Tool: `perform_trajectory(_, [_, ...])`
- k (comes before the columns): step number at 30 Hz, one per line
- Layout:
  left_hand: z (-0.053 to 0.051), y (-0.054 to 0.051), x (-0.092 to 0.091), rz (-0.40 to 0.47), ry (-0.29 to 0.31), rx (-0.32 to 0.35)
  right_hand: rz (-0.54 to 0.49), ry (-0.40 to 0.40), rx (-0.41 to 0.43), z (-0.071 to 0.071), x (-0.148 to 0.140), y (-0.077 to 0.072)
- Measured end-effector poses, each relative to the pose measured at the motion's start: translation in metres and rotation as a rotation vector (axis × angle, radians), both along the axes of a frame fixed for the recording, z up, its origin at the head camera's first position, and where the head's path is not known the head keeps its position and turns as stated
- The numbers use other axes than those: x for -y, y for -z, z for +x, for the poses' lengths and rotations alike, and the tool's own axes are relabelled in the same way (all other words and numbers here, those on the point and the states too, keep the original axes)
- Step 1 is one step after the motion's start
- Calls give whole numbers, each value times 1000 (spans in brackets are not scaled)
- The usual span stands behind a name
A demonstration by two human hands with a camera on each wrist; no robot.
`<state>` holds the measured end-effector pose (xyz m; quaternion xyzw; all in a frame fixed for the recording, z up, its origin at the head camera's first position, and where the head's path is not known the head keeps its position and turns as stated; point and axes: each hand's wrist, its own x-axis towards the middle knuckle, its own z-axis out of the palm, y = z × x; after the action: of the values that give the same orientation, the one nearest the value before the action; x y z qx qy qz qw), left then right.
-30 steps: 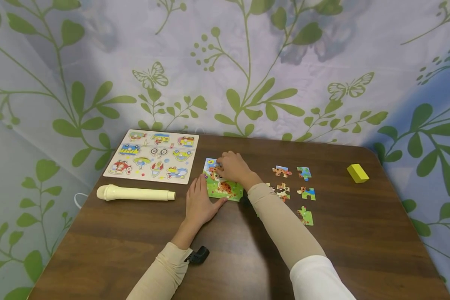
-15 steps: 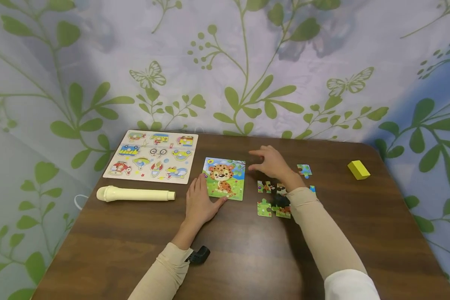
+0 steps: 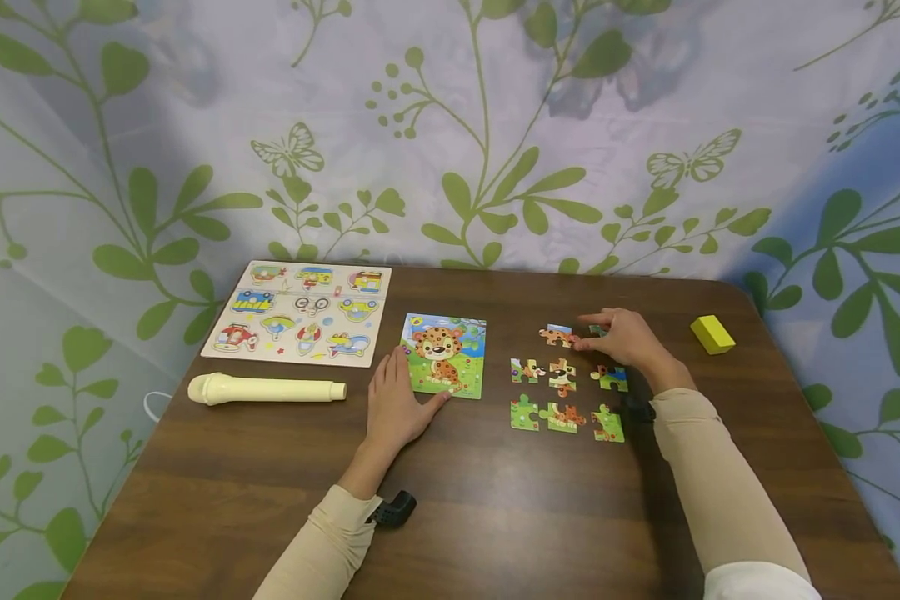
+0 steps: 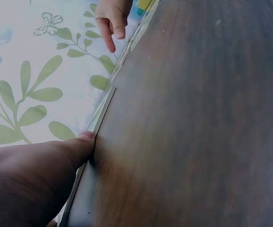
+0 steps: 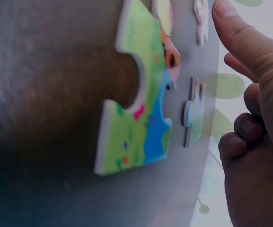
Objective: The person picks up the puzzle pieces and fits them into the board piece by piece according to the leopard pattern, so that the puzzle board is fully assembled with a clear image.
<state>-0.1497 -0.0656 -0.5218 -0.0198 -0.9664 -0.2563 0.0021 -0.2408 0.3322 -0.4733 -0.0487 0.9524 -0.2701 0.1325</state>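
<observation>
My left hand [image 3: 396, 404] rests at the lower left corner of a square leopard picture board [image 3: 461, 329], fingers along its left side and thumb at its lower edge. In the left wrist view the thumb [image 4: 74, 149] touches the board's edge. My right hand [image 3: 633, 346] hovers over the loose jigsaw pieces, thumb and forefinger apart, with nothing seen between them. Its fingertips are close to an orange-spotted piece [image 3: 557, 336]. Partly hidden beneath it is a corner piece [image 3: 597, 331]. A green and blue piece [image 5: 148, 118] looms large in the right wrist view.
Several more jigsaw pieces, among them a green one [image 3: 524, 413], lie in loose rows right of the board. A pegged vehicle puzzle [image 3: 300, 333] and a cream toy microphone [image 3: 270, 389] lie at the left. A yellow block [image 3: 712, 334] sits far right.
My right hand has moved right, off the leopard board and across to the upper pieces, uncovering the board and the left pieces. The left hand has stayed at the board's corner.
</observation>
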Motion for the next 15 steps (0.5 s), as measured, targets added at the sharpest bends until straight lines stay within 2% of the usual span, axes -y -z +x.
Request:
perform_trajectory(6, [0, -1, 0, 0, 3, 6, 39, -33, -10, -2, 4, 5])
perform_trajectory(15, [0, 0, 0, -7, -3, -1, 17, -36, -28, 0, 5, 12])
